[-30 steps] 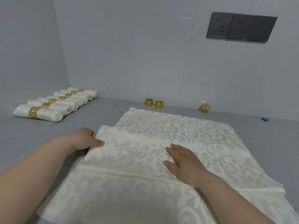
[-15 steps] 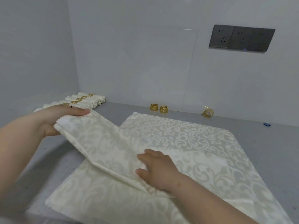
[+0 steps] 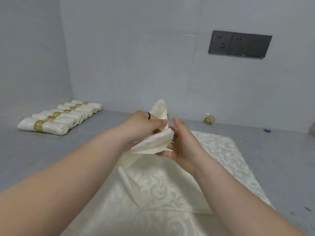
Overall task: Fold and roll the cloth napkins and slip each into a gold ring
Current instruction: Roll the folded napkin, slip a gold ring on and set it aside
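A cream damask napkin [image 3: 153, 186] is lifted at its corner above the grey table. My left hand [image 3: 144, 121] pinches the raised corner, whose tip sticks up above my fingers. My right hand [image 3: 180, 142] holds the gathered cloth just below, fingers wrapped round it. The rest of the napkin drapes down onto more cream napkins [image 3: 221, 154] lying flat beneath. One gold ring [image 3: 209, 120] lies by the back wall; my hands hide the other rings.
Several rolled napkins with gold rings [image 3: 56, 119] lie in a row at the left, near the corner wall. A small blue object [image 3: 267, 130] sits at the back right. Grey sockets [image 3: 239, 44] are on the wall.
My left hand has carried the napkin corner up and toward the centre. My right hand has left the flat cloth and now grips the bunched napkin in the air.
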`<state>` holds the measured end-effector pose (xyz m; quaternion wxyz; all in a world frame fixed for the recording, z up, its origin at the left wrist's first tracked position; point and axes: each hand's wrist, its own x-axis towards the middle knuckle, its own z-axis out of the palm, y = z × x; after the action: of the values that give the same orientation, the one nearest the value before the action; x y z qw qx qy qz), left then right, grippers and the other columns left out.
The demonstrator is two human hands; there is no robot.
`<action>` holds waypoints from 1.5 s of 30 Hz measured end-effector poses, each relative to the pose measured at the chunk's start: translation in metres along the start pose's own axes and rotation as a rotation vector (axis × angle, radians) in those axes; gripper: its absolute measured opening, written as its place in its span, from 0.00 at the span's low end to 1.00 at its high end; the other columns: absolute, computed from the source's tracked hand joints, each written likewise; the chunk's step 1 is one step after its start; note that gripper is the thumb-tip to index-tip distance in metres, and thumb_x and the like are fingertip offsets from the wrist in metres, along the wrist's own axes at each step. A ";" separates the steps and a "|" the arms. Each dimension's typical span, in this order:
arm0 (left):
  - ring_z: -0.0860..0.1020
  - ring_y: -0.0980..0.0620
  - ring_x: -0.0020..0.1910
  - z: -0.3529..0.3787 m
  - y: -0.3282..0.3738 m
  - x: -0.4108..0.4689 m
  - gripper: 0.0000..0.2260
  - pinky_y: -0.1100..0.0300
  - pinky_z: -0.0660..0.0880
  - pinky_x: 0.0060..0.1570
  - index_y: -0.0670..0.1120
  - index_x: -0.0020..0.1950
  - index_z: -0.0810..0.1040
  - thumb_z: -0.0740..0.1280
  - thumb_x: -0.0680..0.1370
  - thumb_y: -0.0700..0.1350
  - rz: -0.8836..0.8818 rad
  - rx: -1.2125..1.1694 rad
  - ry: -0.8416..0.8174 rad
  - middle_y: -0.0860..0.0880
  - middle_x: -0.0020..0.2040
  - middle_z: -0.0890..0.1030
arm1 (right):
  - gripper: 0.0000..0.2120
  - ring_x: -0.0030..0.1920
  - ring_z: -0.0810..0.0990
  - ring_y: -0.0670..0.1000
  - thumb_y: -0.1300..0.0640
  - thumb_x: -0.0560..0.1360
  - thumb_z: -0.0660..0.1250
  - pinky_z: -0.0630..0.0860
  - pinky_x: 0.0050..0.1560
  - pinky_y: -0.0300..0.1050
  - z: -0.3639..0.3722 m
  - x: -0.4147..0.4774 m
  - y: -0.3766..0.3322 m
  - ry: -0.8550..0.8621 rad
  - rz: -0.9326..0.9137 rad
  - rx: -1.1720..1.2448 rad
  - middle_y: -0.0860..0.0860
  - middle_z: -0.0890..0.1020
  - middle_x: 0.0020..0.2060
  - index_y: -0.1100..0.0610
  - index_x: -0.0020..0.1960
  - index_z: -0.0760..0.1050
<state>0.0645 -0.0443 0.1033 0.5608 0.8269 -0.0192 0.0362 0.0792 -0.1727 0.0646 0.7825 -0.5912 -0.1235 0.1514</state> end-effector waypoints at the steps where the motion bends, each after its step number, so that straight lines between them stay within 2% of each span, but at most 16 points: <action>1: 0.78 0.54 0.38 0.010 0.000 0.000 0.11 0.64 0.73 0.42 0.48 0.39 0.80 0.64 0.77 0.51 0.032 0.036 -0.034 0.50 0.38 0.81 | 0.23 0.48 0.82 0.51 0.41 0.78 0.52 0.78 0.46 0.45 -0.007 -0.003 -0.003 -0.019 0.034 -0.008 0.51 0.83 0.47 0.55 0.55 0.78; 3: 0.76 0.58 0.41 0.030 -0.001 -0.003 0.13 0.69 0.68 0.42 0.50 0.45 0.80 0.59 0.78 0.54 0.088 0.164 -0.139 0.55 0.41 0.79 | 0.22 0.51 0.81 0.50 0.41 0.77 0.53 0.75 0.49 0.42 -0.025 -0.010 -0.009 -0.013 0.080 -0.031 0.52 0.83 0.50 0.54 0.56 0.77; 7: 0.73 0.57 0.58 0.055 -0.012 -0.014 0.15 0.66 0.68 0.52 0.52 0.60 0.76 0.57 0.79 0.55 0.147 0.324 -0.372 0.54 0.60 0.77 | 0.10 0.30 0.82 0.48 0.56 0.78 0.60 0.75 0.28 0.36 -0.056 -0.020 -0.009 0.168 0.168 -0.211 0.53 0.83 0.31 0.62 0.50 0.76; 10: 0.65 0.65 0.64 0.059 -0.024 -0.022 0.16 0.71 0.59 0.57 0.57 0.64 0.71 0.60 0.77 0.55 0.253 0.422 -0.410 0.62 0.66 0.67 | 0.05 0.26 0.79 0.47 0.61 0.77 0.61 0.72 0.25 0.36 -0.073 -0.028 -0.004 0.269 0.234 -0.413 0.52 0.79 0.30 0.61 0.48 0.74; 13: 0.59 0.67 0.67 0.056 -0.036 -0.029 0.22 0.72 0.56 0.59 0.61 0.67 0.66 0.63 0.74 0.59 0.363 0.642 -0.406 0.68 0.66 0.60 | 0.06 0.38 0.83 0.51 0.56 0.73 0.64 0.80 0.42 0.43 -0.091 -0.030 0.004 0.340 0.287 -0.554 0.55 0.81 0.39 0.59 0.47 0.73; 16: 0.54 0.63 0.71 0.052 -0.052 -0.031 0.29 0.73 0.51 0.63 0.61 0.70 0.63 0.57 0.71 0.68 0.390 0.790 -0.429 0.66 0.71 0.56 | 0.08 0.52 0.80 0.57 0.55 0.74 0.64 0.75 0.58 0.50 -0.103 -0.036 0.005 0.387 0.345 -0.707 0.54 0.79 0.44 0.59 0.47 0.69; 18: 0.53 0.64 0.72 0.050 -0.065 -0.028 0.29 0.81 0.45 0.59 0.57 0.70 0.64 0.51 0.73 0.68 0.362 0.766 -0.440 0.65 0.71 0.56 | 0.19 0.49 0.79 0.56 0.55 0.76 0.63 0.75 0.53 0.46 -0.111 -0.039 0.006 0.413 0.372 -0.765 0.53 0.77 0.41 0.62 0.63 0.66; 20: 0.49 0.63 0.73 0.050 -0.079 -0.025 0.21 0.79 0.41 0.61 0.55 0.72 0.62 0.50 0.79 0.57 0.340 0.767 -0.419 0.63 0.73 0.54 | 0.30 0.42 0.78 0.53 0.56 0.76 0.64 0.74 0.44 0.42 -0.116 -0.042 0.007 0.431 0.397 -0.810 0.51 0.76 0.38 0.64 0.72 0.56; 23: 0.42 0.65 0.71 0.053 -0.095 -0.025 0.25 0.71 0.38 0.64 0.56 0.75 0.52 0.47 0.78 0.61 0.294 0.840 -0.430 0.58 0.76 0.47 | 0.25 0.39 0.77 0.49 0.57 0.75 0.65 0.72 0.38 0.41 -0.121 -0.045 0.010 0.454 0.402 -0.885 0.51 0.77 0.40 0.62 0.69 0.63; 25: 0.39 0.66 0.69 0.058 -0.103 -0.027 0.45 0.69 0.35 0.65 0.57 0.75 0.48 0.33 0.62 0.77 0.306 0.906 -0.444 0.58 0.76 0.44 | 0.11 0.37 0.76 0.51 0.58 0.75 0.66 0.71 0.38 0.42 -0.123 -0.045 0.011 0.471 0.376 -0.942 0.55 0.77 0.41 0.60 0.55 0.71; 27: 0.38 0.67 0.68 0.059 -0.110 -0.026 0.59 0.67 0.34 0.65 0.57 0.75 0.46 0.22 0.47 0.77 0.298 0.956 -0.450 0.57 0.76 0.43 | 0.16 0.40 0.76 0.53 0.58 0.74 0.66 0.71 0.42 0.41 -0.125 -0.044 0.015 0.483 0.354 -0.951 0.57 0.78 0.48 0.61 0.59 0.68; 31: 0.38 0.67 0.69 0.058 -0.112 -0.026 0.61 0.67 0.34 0.65 0.57 0.75 0.45 0.20 0.44 0.76 0.297 0.969 -0.424 0.58 0.76 0.43 | 0.31 0.58 0.76 0.55 0.57 0.74 0.67 0.73 0.57 0.44 -0.130 -0.038 0.025 0.502 0.326 -0.944 0.56 0.73 0.63 0.60 0.72 0.58; 36: 0.37 0.70 0.64 0.054 -0.112 -0.027 0.62 0.68 0.33 0.65 0.57 0.75 0.45 0.20 0.44 0.76 0.287 0.957 -0.409 0.59 0.76 0.43 | 0.34 0.58 0.74 0.53 0.53 0.75 0.65 0.69 0.54 0.40 -0.126 -0.040 0.024 0.475 0.339 -1.050 0.53 0.72 0.64 0.58 0.74 0.51; 39: 0.36 0.69 0.64 0.055 -0.113 -0.028 0.62 0.67 0.33 0.65 0.56 0.75 0.44 0.19 0.44 0.75 0.292 0.973 -0.407 0.58 0.76 0.42 | 0.33 0.58 0.73 0.54 0.48 0.77 0.59 0.70 0.57 0.46 -0.114 -0.045 0.017 0.457 0.396 -1.480 0.53 0.73 0.61 0.55 0.75 0.46; 42: 0.36 0.69 0.64 0.056 -0.115 -0.027 0.62 0.67 0.33 0.65 0.55 0.76 0.44 0.18 0.44 0.75 0.296 0.996 -0.396 0.58 0.76 0.42 | 0.30 0.75 0.49 0.58 0.51 0.80 0.52 0.50 0.72 0.53 -0.094 -0.041 0.013 0.469 0.260 -1.941 0.57 0.51 0.75 0.54 0.76 0.41; 45: 0.37 0.67 0.68 0.056 -0.118 -0.025 0.62 0.67 0.32 0.65 0.53 0.76 0.43 0.18 0.44 0.74 0.314 1.010 -0.382 0.58 0.76 0.42 | 0.26 0.75 0.42 0.53 0.54 0.81 0.50 0.38 0.73 0.51 -0.053 -0.024 0.026 0.228 0.032 -1.765 0.53 0.46 0.76 0.54 0.76 0.44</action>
<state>0.0502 -0.0531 -0.0283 0.0698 0.9718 -0.2238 -0.0263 0.0746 -0.2227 0.0250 0.0473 -0.9918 -0.1084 -0.0479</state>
